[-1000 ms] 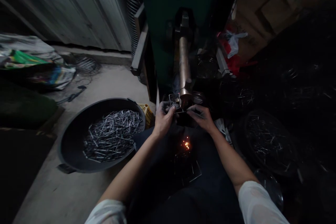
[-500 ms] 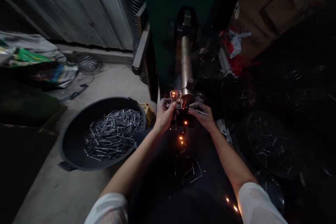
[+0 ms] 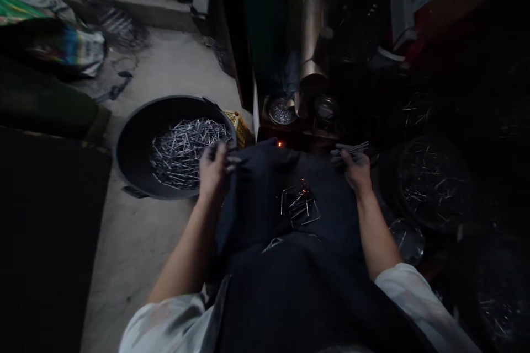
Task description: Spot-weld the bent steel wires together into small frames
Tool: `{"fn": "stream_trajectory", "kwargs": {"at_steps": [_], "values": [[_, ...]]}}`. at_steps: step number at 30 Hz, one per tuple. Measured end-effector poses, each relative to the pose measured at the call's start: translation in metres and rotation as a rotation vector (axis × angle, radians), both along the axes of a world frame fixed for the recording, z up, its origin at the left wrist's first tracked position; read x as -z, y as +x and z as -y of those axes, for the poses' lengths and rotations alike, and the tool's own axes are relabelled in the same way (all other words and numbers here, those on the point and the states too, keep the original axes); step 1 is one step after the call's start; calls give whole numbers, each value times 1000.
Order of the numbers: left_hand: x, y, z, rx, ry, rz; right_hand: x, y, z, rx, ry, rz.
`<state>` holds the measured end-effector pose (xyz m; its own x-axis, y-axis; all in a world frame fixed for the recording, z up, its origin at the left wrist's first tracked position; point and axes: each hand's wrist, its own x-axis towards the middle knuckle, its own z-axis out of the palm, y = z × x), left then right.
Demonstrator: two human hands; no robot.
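My left hand (image 3: 215, 168) is over the right rim of a wide black basin (image 3: 136, 121) that holds a heap of thin metal pieces (image 3: 186, 149). Its fingers are blurred, and whether they grip anything is unclear. On the right, my right hand (image 3: 356, 168) is closed round a few thin metal rods (image 3: 354, 148). Several bent wire pieces (image 3: 306, 209) lie on the dark apron (image 3: 256, 193) across my lap, with small orange sparks near them.
Ahead stands a machine with a metal cylinder (image 3: 312, 27); a small dish of metal bits (image 3: 282, 111) sits beneath it. A yellow basket (image 3: 238, 124) is behind the basin. Another dark basin of metal pieces (image 3: 433, 182) lies at the right.
Both hands have come away from the machine's tip and moved apart, the left toward the basin, the right outward with the rods. The view has tilted down, and fewer sparks show.
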<state>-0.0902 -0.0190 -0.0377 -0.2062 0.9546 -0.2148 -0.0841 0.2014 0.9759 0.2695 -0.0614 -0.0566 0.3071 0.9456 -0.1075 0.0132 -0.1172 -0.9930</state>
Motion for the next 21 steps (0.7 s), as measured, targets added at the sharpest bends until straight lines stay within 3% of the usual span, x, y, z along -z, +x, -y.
{"fn": "stream_trajectory", "kwargs": {"at_steps": [5, 8, 11, 16, 21], "values": [[-3, 54, 37, 920, 220, -850, -2, -9, -4, -24, 14, 54], [-1, 86, 43, 1225, 176, -1224, -4, -12, -4, -47, 20, 92], [0, 93, 44, 1287, 179, -1317, -5, -11, -2, -67, 15, 163], [-4, 87, 45, 1181, 202, -1345, -11, -6, -1, -106, -22, 214], [6, 104, 49, 1319, 209, -1298, -12, -5, 0, -172, -35, 346]]}}
